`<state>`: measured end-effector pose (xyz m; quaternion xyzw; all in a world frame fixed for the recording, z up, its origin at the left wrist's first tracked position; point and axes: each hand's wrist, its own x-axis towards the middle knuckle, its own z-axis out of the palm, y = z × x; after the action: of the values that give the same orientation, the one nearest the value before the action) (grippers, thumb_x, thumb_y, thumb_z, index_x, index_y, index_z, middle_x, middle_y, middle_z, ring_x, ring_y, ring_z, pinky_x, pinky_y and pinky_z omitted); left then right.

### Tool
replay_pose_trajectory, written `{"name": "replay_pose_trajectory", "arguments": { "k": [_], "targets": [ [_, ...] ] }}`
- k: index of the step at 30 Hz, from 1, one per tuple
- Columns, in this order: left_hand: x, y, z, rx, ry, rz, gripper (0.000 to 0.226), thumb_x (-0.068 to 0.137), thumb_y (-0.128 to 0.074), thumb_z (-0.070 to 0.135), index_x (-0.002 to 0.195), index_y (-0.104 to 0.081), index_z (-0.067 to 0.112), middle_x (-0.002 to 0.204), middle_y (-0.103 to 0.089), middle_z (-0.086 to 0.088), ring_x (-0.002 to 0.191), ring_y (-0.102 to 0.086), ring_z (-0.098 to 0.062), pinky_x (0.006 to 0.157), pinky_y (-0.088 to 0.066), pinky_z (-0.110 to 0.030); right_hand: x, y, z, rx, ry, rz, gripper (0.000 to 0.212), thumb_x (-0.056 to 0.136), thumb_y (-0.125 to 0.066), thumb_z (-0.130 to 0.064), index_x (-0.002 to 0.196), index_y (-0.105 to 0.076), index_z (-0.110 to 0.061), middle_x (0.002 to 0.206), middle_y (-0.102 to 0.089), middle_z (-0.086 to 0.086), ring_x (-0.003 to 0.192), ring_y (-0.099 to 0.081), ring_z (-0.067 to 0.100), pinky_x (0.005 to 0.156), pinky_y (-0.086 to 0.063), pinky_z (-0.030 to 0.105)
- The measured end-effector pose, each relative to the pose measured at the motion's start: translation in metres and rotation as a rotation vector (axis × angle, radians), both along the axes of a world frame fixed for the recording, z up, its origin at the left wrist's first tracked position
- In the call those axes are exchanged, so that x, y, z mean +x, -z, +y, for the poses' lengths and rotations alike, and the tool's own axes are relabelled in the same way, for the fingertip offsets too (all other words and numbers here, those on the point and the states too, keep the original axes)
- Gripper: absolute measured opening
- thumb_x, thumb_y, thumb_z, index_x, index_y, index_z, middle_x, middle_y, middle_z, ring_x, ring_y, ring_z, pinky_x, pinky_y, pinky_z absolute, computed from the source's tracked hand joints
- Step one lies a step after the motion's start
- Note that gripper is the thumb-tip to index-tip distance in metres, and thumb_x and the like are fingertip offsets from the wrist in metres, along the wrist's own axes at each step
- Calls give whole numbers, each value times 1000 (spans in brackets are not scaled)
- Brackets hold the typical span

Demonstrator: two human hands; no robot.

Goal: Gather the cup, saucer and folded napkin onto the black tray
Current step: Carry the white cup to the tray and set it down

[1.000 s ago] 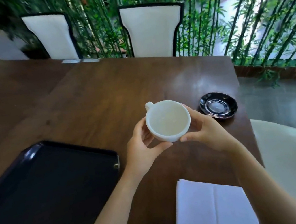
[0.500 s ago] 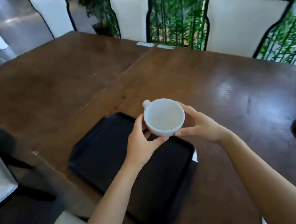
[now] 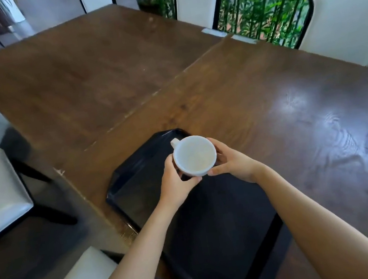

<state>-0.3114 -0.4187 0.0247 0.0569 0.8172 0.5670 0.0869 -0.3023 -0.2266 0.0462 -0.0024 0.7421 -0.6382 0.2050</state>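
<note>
Carried across from the bare counter [image 3: 269, 107], the cup [image 3: 194, 156] now hangs over the far end of the black tray [image 3: 214, 218]. It is not yet set down; saucer and napkin are out of view. Our left hand [image 3: 177, 183] and right hand [image 3: 234, 165] cradle it, fingers wrapped around its sides.

Smooth white glazed ceramic on the cup [image 3: 194, 155], faintly glossy. Black tray [image 3: 138, 194] of smooth plastic-looking stuff, sheen along the rim. Dark wood table [image 3: 267, 93], polished, grain and scuffs showing under bright glare at the right. Chairs [image 3: 346, 19] padded in smooth off-white upholstery, framed in black.
</note>
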Motion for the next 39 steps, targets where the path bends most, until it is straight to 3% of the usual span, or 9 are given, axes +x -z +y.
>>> {"name": "replay_pose_trajectory", "arguments": {
  "k": [3, 5, 8, 13, 18, 26, 30, 34, 39],
  "targets": [
    [-4, 12, -1, -1, -11, -18, 80, 66, -83, 16, 129, -34, 26, 113, -42, 20, 106, -47, -2, 69, -40, -3, -6, 11, -3, -24, 11, -37, 86, 75, -72, 5, 142, -29, -27, 140, -41, -2, 128, -42, 13, 102, -45, 32],
    [-3, 17, 0, 3, -19, -24, 81, 66, -83, 14, 129, -34, 23, 118, -43, 15, 111, -47, -5, 80, -43, -9, -8, 16, -4, -23, 4, -54, 83, 75, -71, 4, 140, -31, -30, 136, -43, -5, 125, -44, 10, 95, -49, 25],
    [2, 20, 6, 14, -65, -14, 83, 66, -82, 11, 132, -33, 16, 129, -46, 3, 118, -47, -11, 95, -47, -28, -10, 19, -6, -10, -18, -55, 82, 75, -68, 7, 139, -32, -30, 137, -44, -1, 126, -45, 15, 100, -47, 32],
    [15, 22, 22, 11, -202, 27, 85, 64, -84, 11, 132, -33, 11, 125, -43, 3, 113, -43, -6, 89, -44, -20, -16, 15, -8, 33, -40, -63, 84, 66, -59, 5, 138, -34, -29, 136, -44, 6, 125, -45, 23, 103, -44, 42],
    [20, 25, 36, 30, -304, 11, 85, 65, -83, 13, 134, -34, 9, 132, -46, -5, 121, -48, -16, 97, -49, -34, -20, 21, -2, 43, 37, -147, 89, 77, -49, 16, 149, -14, -23, 146, -34, 0, 134, -36, 19, 103, -38, 31],
    [23, 32, 42, 30, -328, -17, 86, 68, -81, 10, 138, -30, 10, 139, -42, -6, 127, -44, -17, 102, -45, -37, -22, 26, 0, 71, 66, -144, 88, 78, -47, 16, 149, -14, -25, 137, -39, -8, 125, -41, 13, 83, -45, 18],
    [25, 28, 36, 69, -267, -87, 89, 72, -78, 8, 142, -24, 14, 144, -38, -4, 131, -41, -19, 103, -44, -42, -20, 24, -1, 104, 95, -135, 88, 78, -47, 16, 150, -13, -22, 148, -32, -3, 129, -36, 14, 93, -40, 24],
    [27, 22, 27, 56, -222, -134, 94, 75, -75, 9, 147, -14, 16, 149, -34, -6, 133, -39, -19, 106, -40, -36, -19, 16, 0, 142, 119, -141, 84, 79, -50, 15, 149, -17, -17, 153, -30, 1, 138, -31, 19, 110, -34, 38],
    [28, 4, 15, -219, -98, -267, 88, 82, -68, 18, 148, -9, 14, 147, -39, -10, 133, -41, -24, 102, -40, -38, -14, -6, 13, 285, 71, -168, 78, 82, -53, 13, 148, -24, -17, 153, -30, 3, 138, -34, 21, 109, -36, 39]
  ]
}}
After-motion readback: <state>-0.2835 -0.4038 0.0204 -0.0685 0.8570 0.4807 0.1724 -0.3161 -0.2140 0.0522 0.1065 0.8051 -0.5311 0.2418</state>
